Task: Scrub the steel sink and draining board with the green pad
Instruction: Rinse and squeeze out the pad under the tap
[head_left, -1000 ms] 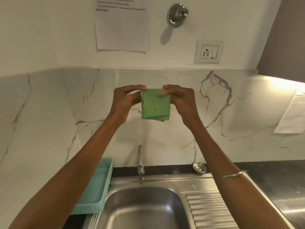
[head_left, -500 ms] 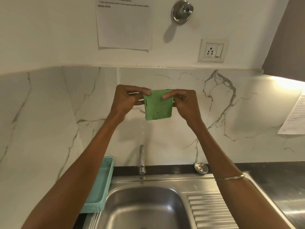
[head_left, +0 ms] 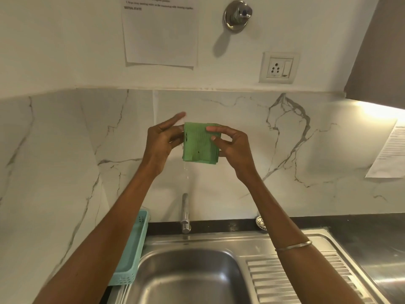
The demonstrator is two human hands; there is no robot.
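Note:
I hold a folded green pad (head_left: pixel 200 143) up in front of the marble wall, above the tap (head_left: pixel 185 213). My left hand (head_left: pixel 161 142) grips its left edge, with the index finger lifted straight and blurred. My right hand (head_left: pixel 233 145) pinches the upper right edge between fingertip and thumb. A thin thread of water drips from the pad's lower left corner. Below lie the steel sink bowl (head_left: pixel 186 279) and the ribbed draining board (head_left: pixel 293 279), partly crossed by my forearms.
A teal plastic basket (head_left: pixel 134 246) stands left of the sink. A round strainer (head_left: pixel 260 222) leans against the wall behind the draining board. On the wall above are a steel valve (head_left: pixel 237 15), a socket (head_left: pixel 279 68) and taped papers (head_left: pixel 161 34). Dark counter (head_left: pixel 372 238) extends right.
Both hands have shifted their hold on the pad. My left index finger has come off its top edge and points up. The pad now looks flatter and more squarely folded.

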